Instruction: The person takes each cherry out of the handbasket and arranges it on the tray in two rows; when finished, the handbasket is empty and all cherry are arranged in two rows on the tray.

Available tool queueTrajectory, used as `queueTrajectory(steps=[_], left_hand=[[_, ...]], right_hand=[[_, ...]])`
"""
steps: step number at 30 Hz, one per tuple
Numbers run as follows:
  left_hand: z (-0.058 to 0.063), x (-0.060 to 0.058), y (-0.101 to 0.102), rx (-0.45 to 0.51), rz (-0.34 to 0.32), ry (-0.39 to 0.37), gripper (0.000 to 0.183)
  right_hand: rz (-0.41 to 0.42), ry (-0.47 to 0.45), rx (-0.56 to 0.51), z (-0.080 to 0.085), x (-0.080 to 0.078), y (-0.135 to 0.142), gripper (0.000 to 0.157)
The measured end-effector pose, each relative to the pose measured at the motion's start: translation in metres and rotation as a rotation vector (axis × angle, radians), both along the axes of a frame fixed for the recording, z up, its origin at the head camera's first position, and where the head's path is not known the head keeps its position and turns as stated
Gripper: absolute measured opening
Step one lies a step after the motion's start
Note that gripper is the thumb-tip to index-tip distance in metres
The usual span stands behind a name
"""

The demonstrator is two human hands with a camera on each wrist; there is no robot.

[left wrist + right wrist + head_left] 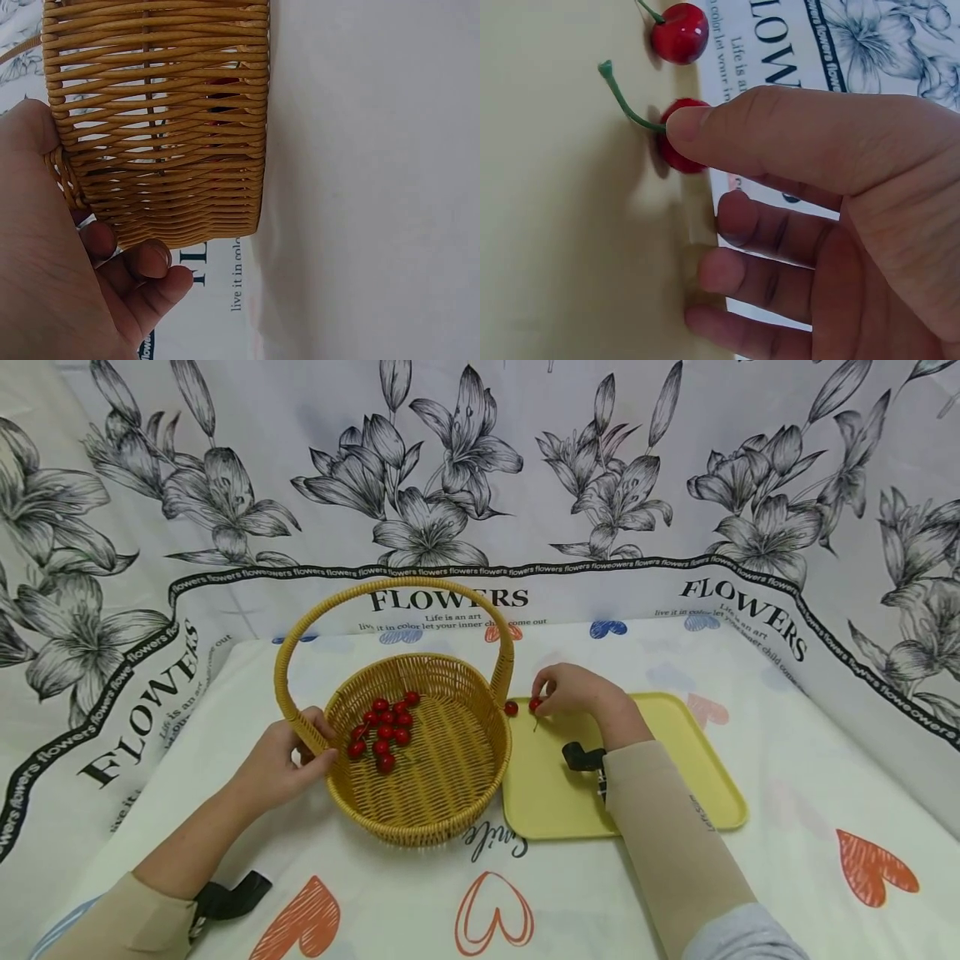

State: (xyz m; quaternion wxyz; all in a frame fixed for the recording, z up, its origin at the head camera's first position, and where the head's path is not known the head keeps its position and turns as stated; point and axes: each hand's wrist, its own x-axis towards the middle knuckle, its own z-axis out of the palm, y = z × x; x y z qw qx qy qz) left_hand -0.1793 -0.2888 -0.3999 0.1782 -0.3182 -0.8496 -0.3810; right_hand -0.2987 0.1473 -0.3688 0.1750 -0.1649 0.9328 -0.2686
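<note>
Only my head view clearly shows cherries in the basket; my left hand grips it, my right hand pinches another cherry at the tray's far edge.

From the head view, a flat surface is covered by a white cloth. A wicker basket is stood directly on it towards nine o'clock. At three o'clock, just beside it, a yellow tray is laid flat. Orange-red hearts are printed at four and seven o'clock.
</note>
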Motion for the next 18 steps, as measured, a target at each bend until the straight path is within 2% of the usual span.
queueTrajectory(steps=[5, 8, 13, 18], left_hand=[[-0.001, 0.000, 0.001, -0.002, -0.006, -0.010, 0.022], [-0.001, 0.001, 0.000, -0.001, -0.005, -0.006, 0.023], [-0.001, 0.002, 0.000, 0.003, 0.001, -0.007, 0.024], [0.000, 0.002, 0.000, 0.004, 0.009, -0.020, 0.023]], right_hand=[[-0.005, 0.013, -0.001, 0.003, 0.002, 0.005, 0.033], [0.008, 0.050, -0.037, 0.014, 0.006, 0.009, 0.038], [0.021, 0.129, -0.101, 0.046, 0.019, 0.013, 0.032], [0.046, 0.190, -0.127, 0.078, 0.042, 0.010, 0.026]])
